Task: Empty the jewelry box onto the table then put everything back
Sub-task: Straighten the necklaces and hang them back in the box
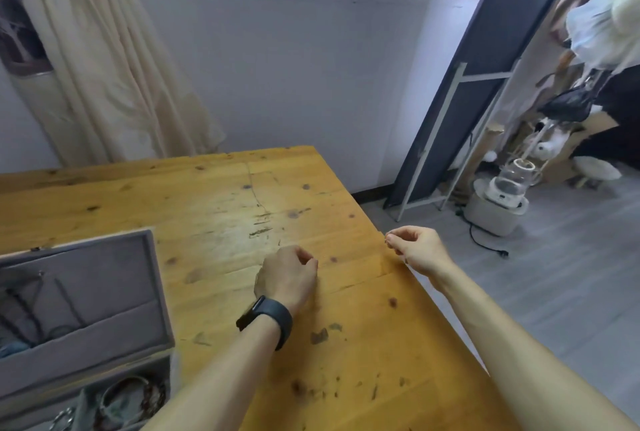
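1. The jewelry box (104, 337) stands on the wooden surface (242, 195) at the near left corner. It runs out of the picture at the left and bottom edges.
2. We see its lid (104, 268) raised. The grey lining faces the person. Dark cords (34, 306) hang against the lining and drop behind a grey pocket band.
3. The tray below the lid holds several bracelets (135, 399), among them a string of dark red beads. We cannot make out the smaller pieces beside them.
4. The left hand (287, 276) is over the middle of the surface, back upward, with a black wristband (273, 318) on the wrist. Its fingers are curled in toward the palm. We cannot tell whether they hold anything.
5. The right hand (419, 250) is at the right edge of the surface, well apart from the box. Its thumb and forefinger tips press together and the other fingers are curled. We cannot tell whether something lies between the tips.
6. Beyond the far edge, a pale curtain (97, 67) hangs against the wall. To the right, a white appliance (502, 195) stands on the grey floor (571, 274) with a black cable (485, 243) trailing from it.
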